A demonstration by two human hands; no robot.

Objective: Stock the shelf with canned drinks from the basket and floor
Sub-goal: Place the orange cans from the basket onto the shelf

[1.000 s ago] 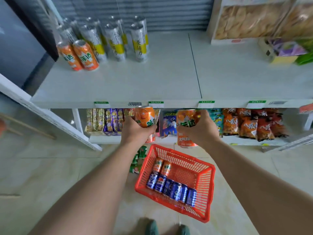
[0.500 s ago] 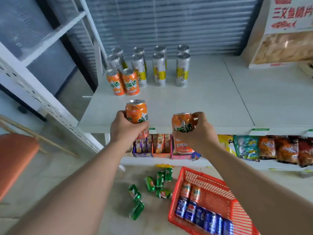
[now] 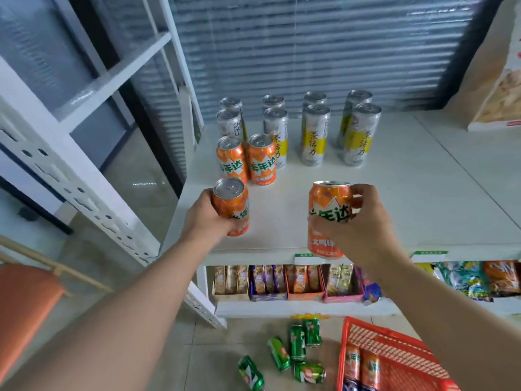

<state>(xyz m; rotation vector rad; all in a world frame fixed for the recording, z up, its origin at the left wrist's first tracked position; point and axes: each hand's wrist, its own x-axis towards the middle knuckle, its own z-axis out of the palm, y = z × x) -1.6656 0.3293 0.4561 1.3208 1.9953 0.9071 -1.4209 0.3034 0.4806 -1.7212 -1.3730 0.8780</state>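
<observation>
1. Two orange cans are in my grip: my left hand (image 3: 208,218) is wrapped round one orange can (image 3: 231,206), held over the near left edge of the shelf (image 3: 423,193); my right hand (image 3: 363,224) is clasped on a second orange can (image 3: 328,218), whose base hangs at the shelf's front lip.
2. Far from those, a shelved orange pair (image 3: 246,160) stands upright just in front of the tall silver-and-yellow cans (image 3: 313,134). I'd say the next slots are just near of that pair.
3. Risk: my left can sits close to the shelved pair; pushing it in at a tilt could knock them into the tall cans behind.
4. Risk: the right can is low against the lip; lifting too little could catch its base on the edge and twist it out of my fingers.
5. Left to stock: green cans (image 3: 297,354) lie scattered on the floor, and more cans lie in the red basket (image 3: 394,348) at near right.
</observation>
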